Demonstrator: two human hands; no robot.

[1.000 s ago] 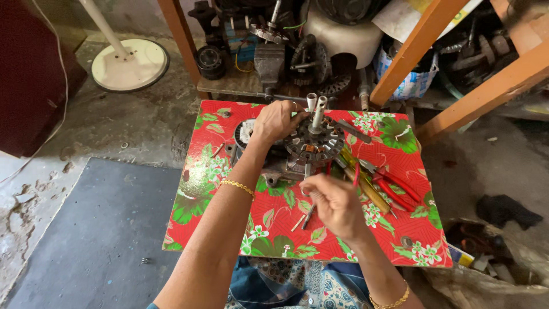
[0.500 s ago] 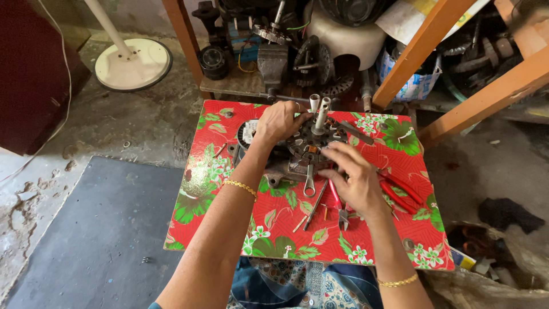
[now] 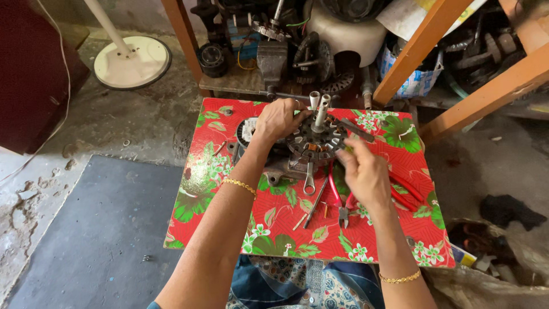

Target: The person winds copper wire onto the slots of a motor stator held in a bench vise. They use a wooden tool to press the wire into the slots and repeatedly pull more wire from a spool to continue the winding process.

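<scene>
Two hands are working over a motor core on a low table. The left hand [image 3: 278,119] is lying on the far left rim of the round motor core [image 3: 316,142], fingers curled down over its edge and gripping it. The right hand [image 3: 366,174] is sitting at the near right side of the core, its fingertips [image 3: 345,153] pinched narrow against the slotted rim; whether anything small is held between them I cannot tell. The core itself is resting near the far middle of the table, with two pale tubes [image 3: 319,106] standing upright out of its centre.

Just below the core, a spanner [image 3: 309,178] is lying with its ring end toward the person. Beside it, red-handled pliers [image 3: 341,203] are lying partly under the right hand, and more red-handled tools [image 3: 407,193] are showing to that hand's right. All of this is sitting on a red flowered table cover [image 3: 217,194]. Gold bangles are circling both wrists. Beyond the table, a wooden shelf [image 3: 240,80] is holding dark machine parts, and a white round fan base [image 3: 132,62] is standing on the concrete floor to the left. A grey mat [image 3: 97,229] is lying beside the table.
</scene>
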